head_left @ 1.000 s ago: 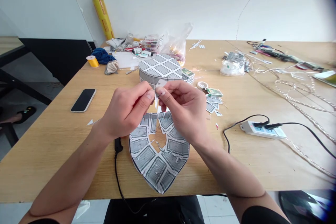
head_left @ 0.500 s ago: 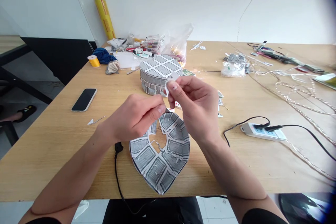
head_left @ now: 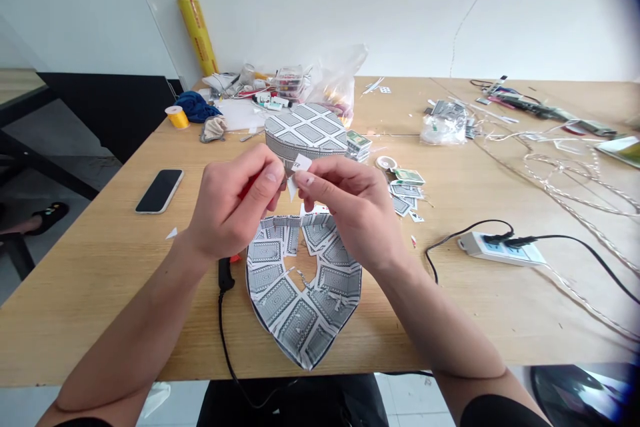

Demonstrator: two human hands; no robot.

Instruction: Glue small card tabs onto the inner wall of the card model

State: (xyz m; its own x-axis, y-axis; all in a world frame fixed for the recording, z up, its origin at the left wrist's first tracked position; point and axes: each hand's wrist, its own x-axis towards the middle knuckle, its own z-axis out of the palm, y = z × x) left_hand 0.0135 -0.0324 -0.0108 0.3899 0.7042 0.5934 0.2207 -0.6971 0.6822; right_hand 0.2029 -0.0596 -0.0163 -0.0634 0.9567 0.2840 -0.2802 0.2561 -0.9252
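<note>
My right hand (head_left: 353,203) pinches a small white piece of playing card (head_left: 301,163) between thumb and fingers; the letters "ER" show on it. My left hand (head_left: 240,197) is closed, its thumb and forefinger pressed together right beside the card piece. What sits in those left fingertips is hidden. Below both hands lies a pointed, bowl-like shell made of playing cards (head_left: 285,307), patterned backs facing inward, with an opening in its bottom. Just beyond my hands stands a rounded box covered in cards (head_left: 306,127), its front partly hidden.
A black handle with a cord (head_left: 226,275) lies left of the shell. Loose cards (head_left: 404,199) and a white tape roll (head_left: 386,162) are at right, near a power strip (head_left: 503,250). A phone (head_left: 160,191) lies left. Clutter and a plastic bag (head_left: 340,80) stand behind.
My right hand has moved left and slightly down with the card piece. My left hand has risen, and its fingertips are now beside the piece. The shell stays in place.
</note>
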